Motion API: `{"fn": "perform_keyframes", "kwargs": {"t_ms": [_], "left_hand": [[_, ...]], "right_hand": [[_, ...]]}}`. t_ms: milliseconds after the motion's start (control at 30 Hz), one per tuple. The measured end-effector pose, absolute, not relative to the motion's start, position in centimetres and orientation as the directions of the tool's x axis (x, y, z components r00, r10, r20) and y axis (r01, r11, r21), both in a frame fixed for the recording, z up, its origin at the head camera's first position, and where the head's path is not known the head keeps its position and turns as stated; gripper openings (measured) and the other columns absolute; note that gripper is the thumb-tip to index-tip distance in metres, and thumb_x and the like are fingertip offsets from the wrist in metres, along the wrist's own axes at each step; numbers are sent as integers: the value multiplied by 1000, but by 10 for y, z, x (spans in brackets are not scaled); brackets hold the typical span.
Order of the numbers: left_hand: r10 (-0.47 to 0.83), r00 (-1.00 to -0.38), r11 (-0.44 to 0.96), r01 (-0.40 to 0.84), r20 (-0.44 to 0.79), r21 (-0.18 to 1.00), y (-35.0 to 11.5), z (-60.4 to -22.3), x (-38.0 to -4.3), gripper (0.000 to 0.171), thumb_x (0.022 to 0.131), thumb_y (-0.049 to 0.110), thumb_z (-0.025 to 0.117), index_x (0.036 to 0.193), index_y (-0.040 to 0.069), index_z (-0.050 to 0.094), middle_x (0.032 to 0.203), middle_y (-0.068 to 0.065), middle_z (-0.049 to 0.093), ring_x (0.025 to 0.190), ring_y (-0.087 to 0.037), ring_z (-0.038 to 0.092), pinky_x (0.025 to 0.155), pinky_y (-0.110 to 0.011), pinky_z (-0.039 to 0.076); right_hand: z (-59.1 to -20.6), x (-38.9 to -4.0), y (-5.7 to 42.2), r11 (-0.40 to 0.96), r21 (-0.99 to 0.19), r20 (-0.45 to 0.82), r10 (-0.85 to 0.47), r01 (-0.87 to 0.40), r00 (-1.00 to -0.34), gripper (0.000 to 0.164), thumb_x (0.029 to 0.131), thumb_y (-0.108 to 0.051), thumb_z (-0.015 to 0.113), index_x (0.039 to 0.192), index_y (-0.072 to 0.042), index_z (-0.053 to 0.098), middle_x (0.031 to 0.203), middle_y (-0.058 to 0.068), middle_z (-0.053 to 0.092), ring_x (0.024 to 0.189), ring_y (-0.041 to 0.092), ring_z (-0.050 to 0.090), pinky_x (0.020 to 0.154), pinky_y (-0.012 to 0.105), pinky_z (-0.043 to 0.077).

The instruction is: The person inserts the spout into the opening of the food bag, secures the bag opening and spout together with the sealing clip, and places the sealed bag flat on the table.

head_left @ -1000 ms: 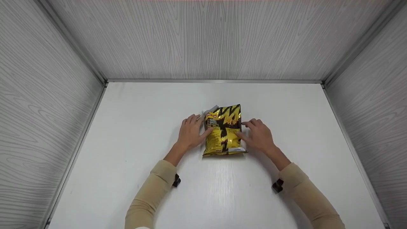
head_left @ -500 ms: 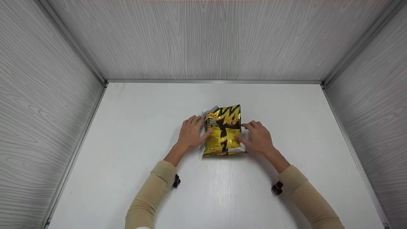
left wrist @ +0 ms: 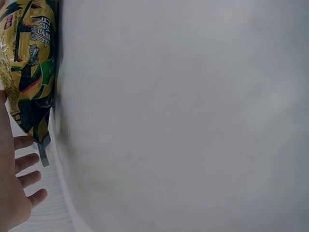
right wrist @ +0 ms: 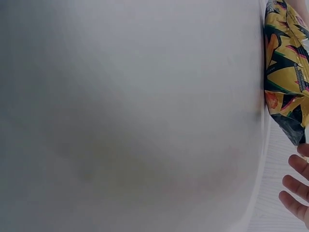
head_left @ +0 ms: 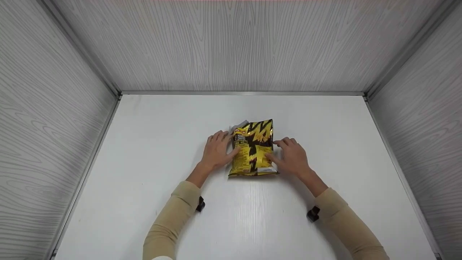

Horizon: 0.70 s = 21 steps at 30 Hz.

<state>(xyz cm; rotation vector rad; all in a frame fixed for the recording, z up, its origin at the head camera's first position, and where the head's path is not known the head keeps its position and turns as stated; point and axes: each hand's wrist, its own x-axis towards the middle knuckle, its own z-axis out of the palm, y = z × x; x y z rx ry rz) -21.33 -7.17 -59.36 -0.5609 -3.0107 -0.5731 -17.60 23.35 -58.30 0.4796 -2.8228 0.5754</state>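
A yellow and black snack bag lies on the white table, its printed side up. My left hand is at its left side, thumb on the bag's face and the other fingers spread along the edge. On the opposite side is my right hand, thumb against the lower right of the bag and index fingertip at its right edge. A flat grey strip sticks out past the upper left corner; the left wrist view shows this grey strip at the bag's end, beside the fingertips. The bag's underside is hidden.
The white tabletop is bordered by grey wood-grain panels: a back panel, a left panel and a right panel. Small black devices are strapped at both wrists, one on the left and another on the right.
The bag and right hand have shifted very slightly to the left. The left hand keeps nearly the same place, and both thumbs stay on the bag.
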Motion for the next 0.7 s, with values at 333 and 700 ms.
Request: {"fn": "perform_keyframes", "kwargs": {"t_ms": [333, 700], "left_hand": [[353, -931, 866, 361, 86, 347, -75, -591, -214, 83, 101, 72, 46, 157, 11, 49, 160, -14, 51, 153, -35, 42, 126, -55, 33], [370, -929, 873, 353, 15, 337, -90, -582, -203, 97, 96, 79, 46, 165, 12, 35, 174, -14, 30, 165, -35, 21, 134, -56, 16]], "right_hand": [[-575, -177, 237, 889, -332, 185, -267, -316, -946, 68, 94, -64, 66, 130, -7, 71, 118, 16, 70, 110, 36, 65, 88, 52, 57], [-561, -172, 251, 896, -301, 73, -319, -326, -945, 90, 92, -77, 58, 155, -14, 50, 154, 18, 53, 147, 40, 46, 124, 64, 31]]}}
